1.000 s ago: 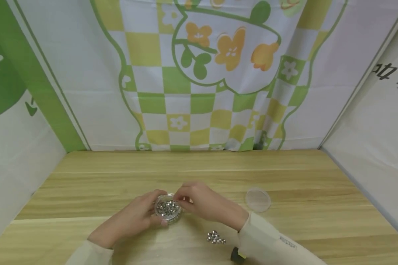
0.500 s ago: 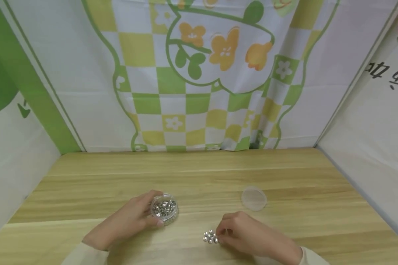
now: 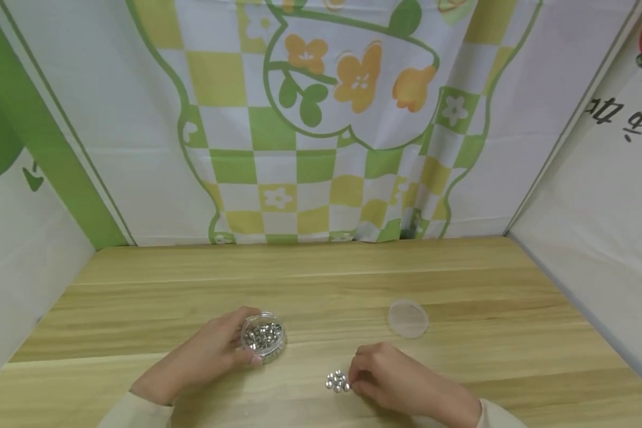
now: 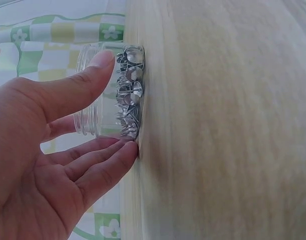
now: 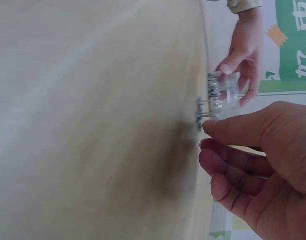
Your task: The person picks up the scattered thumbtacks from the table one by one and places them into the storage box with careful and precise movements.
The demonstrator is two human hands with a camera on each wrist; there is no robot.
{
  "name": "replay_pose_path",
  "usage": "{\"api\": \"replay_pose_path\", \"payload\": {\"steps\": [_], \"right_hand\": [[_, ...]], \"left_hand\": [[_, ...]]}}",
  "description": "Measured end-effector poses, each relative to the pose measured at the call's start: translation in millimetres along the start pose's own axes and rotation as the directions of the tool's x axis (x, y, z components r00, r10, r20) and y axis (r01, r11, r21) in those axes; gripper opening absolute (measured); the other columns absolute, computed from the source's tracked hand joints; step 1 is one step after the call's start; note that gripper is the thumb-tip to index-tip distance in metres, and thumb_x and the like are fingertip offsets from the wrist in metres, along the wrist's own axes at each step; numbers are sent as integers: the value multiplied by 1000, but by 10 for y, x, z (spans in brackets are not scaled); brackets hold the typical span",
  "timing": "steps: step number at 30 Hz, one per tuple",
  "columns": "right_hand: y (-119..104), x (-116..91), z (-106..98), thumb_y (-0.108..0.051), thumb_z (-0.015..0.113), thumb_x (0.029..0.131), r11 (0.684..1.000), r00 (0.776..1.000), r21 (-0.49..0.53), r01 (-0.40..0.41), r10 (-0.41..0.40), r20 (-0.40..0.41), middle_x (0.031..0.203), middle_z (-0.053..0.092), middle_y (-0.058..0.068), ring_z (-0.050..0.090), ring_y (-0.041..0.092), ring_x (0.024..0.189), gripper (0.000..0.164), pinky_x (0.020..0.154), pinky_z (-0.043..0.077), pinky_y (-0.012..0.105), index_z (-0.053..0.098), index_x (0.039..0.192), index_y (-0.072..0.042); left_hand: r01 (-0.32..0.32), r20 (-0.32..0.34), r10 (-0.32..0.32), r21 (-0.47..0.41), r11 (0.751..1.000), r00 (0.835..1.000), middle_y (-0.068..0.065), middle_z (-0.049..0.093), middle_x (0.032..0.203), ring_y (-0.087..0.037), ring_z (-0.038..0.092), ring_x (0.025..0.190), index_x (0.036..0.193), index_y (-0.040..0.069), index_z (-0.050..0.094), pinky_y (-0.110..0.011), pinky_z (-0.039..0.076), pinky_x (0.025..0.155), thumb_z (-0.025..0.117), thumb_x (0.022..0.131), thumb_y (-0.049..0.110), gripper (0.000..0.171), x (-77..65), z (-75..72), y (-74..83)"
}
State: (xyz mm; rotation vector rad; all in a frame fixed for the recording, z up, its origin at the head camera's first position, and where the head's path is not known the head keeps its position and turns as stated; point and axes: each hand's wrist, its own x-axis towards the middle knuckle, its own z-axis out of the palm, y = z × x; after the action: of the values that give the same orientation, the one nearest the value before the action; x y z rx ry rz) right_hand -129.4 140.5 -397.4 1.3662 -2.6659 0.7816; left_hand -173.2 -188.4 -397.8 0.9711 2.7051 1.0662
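A round clear jar (image 3: 264, 339) partly filled with silver thumbtacks stands on the table, its open mouth upward. My left hand (image 3: 214, 352) holds it from the left, with the thumb (image 4: 87, 82) on the near side and the fingers curving around beneath. To the right, a small cluster of thumbtacks (image 3: 336, 380) lies with shiny heads down and pins up. At the cluster's right edge, my right hand (image 3: 401, 377) pinches a thumbtack (image 5: 200, 126) low by the table. Its index fingertip is hidden behind the thumb in the right wrist view.
A clear round lid (image 3: 408, 318) lies flat on the wooden table (image 3: 460, 279), beyond the right hand. Patterned cloth curtains (image 3: 321, 166) close in the back and both sides.
My right hand has left the jar's mouth and come down right and nearer to the thumbtack cluster, where it has stayed for the last half second. The left hand still holds the jar.
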Motion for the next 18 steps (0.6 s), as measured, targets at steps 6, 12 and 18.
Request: {"api": "replay_pose_path", "payload": {"steps": [6, 12, 18], "right_hand": [[-62, 323, -57, 2, 70, 83, 999, 997, 37, -2, 5, -81, 78, 70, -2, 60, -1, 70, 10, 60, 58, 13, 70, 83, -8], [-113, 879, -11, 0, 69, 86, 999, 998, 22, 34, -32, -59, 83, 73, 2, 61, 3, 72, 7, 65, 58, 12, 72, 88, -5], [-134, 1325, 100, -7, 70, 86, 995, 997, -81, 64, -68, -47, 85, 74, -1, 60, 1, 74, 5, 67, 57, 13, 74, 89, -8]], "left_hand": [[-3, -6, 3, -8, 1000, 1000, -17, 65, 121, -36, 59, 112, 129, 7, 50, -65, 50, 94, 76, 78, 34, 64, -10, -5, -10], [-5, -14, 5, 2, 1000, 1000, -14, 66, 121, -34, 60, 111, 128, 9, 51, -63, 50, 94, 78, 77, 33, 63, -10, 4, -31], [-4, -2, 4, -4, 1000, 1000, -13, 65, 123, -33, 60, 112, 129, 13, 51, -62, 52, 93, 78, 78, 33, 61, -2, 3, -35]]}}
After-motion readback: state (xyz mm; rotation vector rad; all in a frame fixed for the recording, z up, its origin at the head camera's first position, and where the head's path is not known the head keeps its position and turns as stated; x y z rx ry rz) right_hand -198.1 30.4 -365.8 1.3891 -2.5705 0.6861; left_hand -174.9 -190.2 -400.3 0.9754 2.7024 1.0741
